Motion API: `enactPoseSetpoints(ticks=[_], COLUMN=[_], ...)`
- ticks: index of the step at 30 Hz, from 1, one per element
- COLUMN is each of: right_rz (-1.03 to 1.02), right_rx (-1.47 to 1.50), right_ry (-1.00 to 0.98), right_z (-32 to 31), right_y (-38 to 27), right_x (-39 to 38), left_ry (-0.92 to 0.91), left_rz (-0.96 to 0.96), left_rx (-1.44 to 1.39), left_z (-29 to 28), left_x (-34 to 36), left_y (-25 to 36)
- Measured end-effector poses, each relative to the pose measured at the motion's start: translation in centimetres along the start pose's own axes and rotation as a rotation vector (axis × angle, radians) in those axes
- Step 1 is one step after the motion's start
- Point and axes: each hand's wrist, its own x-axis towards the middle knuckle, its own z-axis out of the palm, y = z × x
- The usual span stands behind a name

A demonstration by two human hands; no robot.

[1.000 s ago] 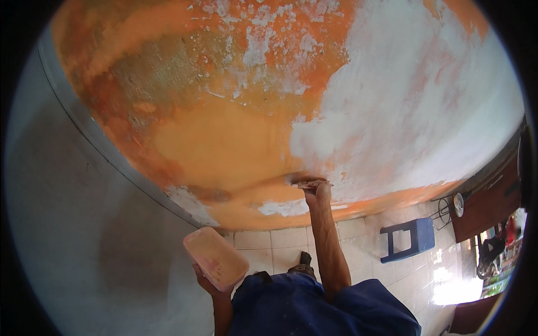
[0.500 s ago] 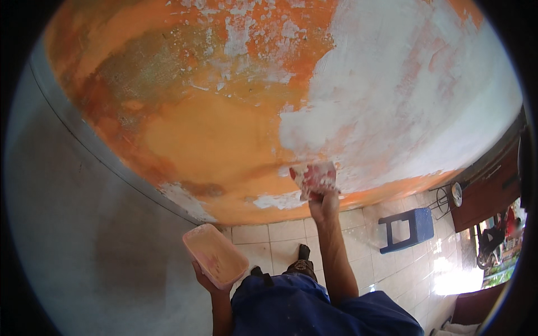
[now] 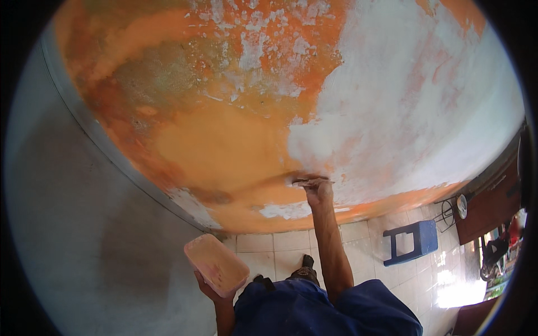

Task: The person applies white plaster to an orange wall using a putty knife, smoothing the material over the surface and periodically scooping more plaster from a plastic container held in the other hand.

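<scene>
My right hand [image 3: 318, 193] grips a flat, smeared scraper [image 3: 309, 182], its blade against the wall [image 3: 224, 134]. The wall has orange paint, darker stained patches and a broad white, pink-streaked coating on the right. The scraper sits near the lower border between orange and white. My left hand [image 3: 204, 285] holds a pinkish rectangular tub [image 3: 217, 262] from underneath, at the lower left. Pale residue with pink smears shows inside it.
A grey adjoining wall [image 3: 73, 207] fills the left. On the tiled floor [image 3: 258, 242] stands a blue plastic stool [image 3: 423, 238]. At the right are a wire frame [image 3: 447, 213], a brown wooden panel [image 3: 487, 207], a parked motorbike [image 3: 490, 257] and a bright opening.
Half a second ago the scraper's face was turned toward the camera, slightly higher; now it lies edge-on at the wall again, as one second ago. The tub stays in my left hand.
</scene>
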Motion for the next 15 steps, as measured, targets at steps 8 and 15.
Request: enactPoseSetpoints(ticks=[8,15], right_rz=[-0.026,0.060], right_rx=[0.033,0.006], right_ry=[-0.152,0.012], right_z=[4.5,0.5], right_y=[-4.7,-1.9], right_x=[-4.5,-9.8], left_ry=[-0.069,-0.002], left_rz=[0.050,-0.026], left_rx=[0.229,0.027], left_z=[-2.1,-2.9], left_x=[0.9,1.1], left_y=[0.1,0.3])
